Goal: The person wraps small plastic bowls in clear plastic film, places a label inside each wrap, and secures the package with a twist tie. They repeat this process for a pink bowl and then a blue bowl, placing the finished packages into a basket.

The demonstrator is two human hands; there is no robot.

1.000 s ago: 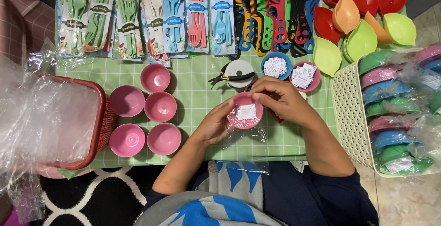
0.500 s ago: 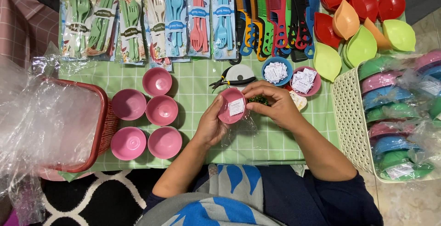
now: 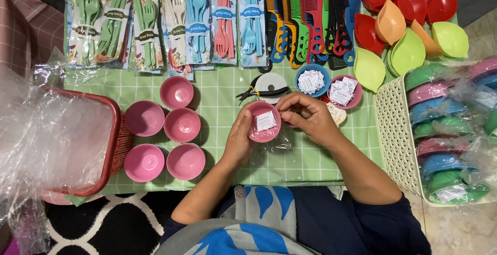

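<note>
My left hand [image 3: 239, 140] holds a small pink bowl [image 3: 263, 122] tilted toward me, with a white paper label stuck inside it. My right hand [image 3: 306, 116] pinches the bowl's right rim, fingers curled. A crumpled clear plastic wrap [image 3: 273, 146] lies under the bowl on the green checked cloth [image 3: 228, 86]. Just behind the bowl sit a white tape roll with black pliers [image 3: 266, 86], a blue bowl of paper labels [image 3: 312, 80] and a pink bowl of labels [image 3: 346, 91].
Several empty pink bowls [image 3: 171, 125] stand at left beside a red basket [image 3: 111, 146] covered in clear plastic. Packs of plastic cutlery [image 3: 171, 22], combs [image 3: 310, 17] and leaf-shaped dishes [image 3: 404, 22] line the back. A cream basket [image 3: 396, 136] of wrapped bowls stands right.
The pink bowl has been tilted up so its labelled inside faces me, and my right hand has moved from over the label to the bowl's right rim.
</note>
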